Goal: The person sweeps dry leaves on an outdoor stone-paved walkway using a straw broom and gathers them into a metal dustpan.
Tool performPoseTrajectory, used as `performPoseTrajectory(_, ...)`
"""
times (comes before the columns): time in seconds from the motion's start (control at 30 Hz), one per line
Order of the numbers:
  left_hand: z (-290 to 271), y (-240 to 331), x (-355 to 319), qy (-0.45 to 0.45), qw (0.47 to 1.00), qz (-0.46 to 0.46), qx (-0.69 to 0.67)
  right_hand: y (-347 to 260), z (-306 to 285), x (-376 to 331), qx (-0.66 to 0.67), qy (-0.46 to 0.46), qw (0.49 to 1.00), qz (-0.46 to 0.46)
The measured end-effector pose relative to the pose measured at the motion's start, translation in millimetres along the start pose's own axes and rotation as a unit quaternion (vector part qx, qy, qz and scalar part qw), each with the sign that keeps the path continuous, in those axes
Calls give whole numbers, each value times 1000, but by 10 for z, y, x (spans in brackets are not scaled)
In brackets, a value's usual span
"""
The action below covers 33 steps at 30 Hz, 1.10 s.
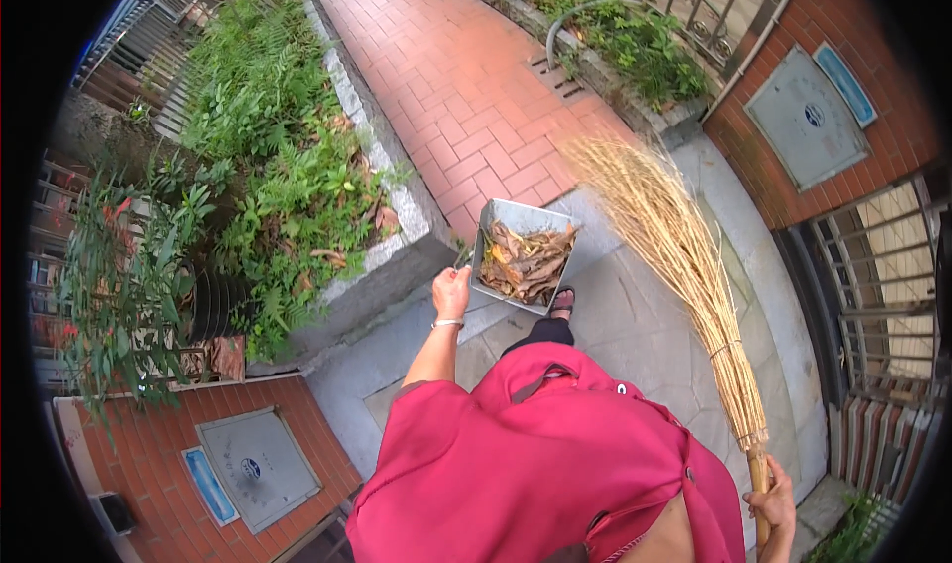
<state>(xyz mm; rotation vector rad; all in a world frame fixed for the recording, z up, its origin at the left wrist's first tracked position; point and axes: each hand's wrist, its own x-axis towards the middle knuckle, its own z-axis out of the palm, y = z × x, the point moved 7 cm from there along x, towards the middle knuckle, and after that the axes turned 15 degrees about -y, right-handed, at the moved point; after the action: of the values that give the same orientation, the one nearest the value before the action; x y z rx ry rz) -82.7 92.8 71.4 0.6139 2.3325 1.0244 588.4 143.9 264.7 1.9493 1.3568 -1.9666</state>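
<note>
The left grip [451, 290] is clamped on the pan [516, 214], which holds leaves [526, 262]. Right of the pan, the right grip [773, 499] is wrapped around the broom [684, 265]

Straw gold, crimson and brick red around two grips.

Up from the right hand's [773, 503] grip, the broom [699, 285] turns from tan handle [759, 472] to straw-yellow bristles; just beside the left hand's [452, 293] grip, the pan [516, 213] is pale grey and its leaves [528, 263] mottled brown with touches of yellow. Right below the left grip shines a silvery bracelet [448, 323]; between the grips spreads a plain crimson top [535, 454]. Beyond both, orange-red paving [436, 57] makes an interlocking rectangular brick pattern. Left of the left grip, plants [258, 156] are bright green; well above the right grip, a red-brown brick wall [897, 62] bears a grey panel [805, 119] and a blue plate [846, 85].
</note>
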Motion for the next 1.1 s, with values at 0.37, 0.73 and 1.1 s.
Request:
performPoseTrajectory(0.37, 589, 646, 1219, 3, 998, -57, 41, -2010, 515, 2269, 33, -136, 988, -67)
performPoseTrajectory(0.73, 365, 1060, 2497, 89, 988, -121, -31, -4254, 862, 4220, 110, -370, 922, -30)
performPoseTrajectory(1.1, 44, 1749, 3778, 201, 963, -175, -31, -6725, 1254, 5661, 168, -539, 822, 75)
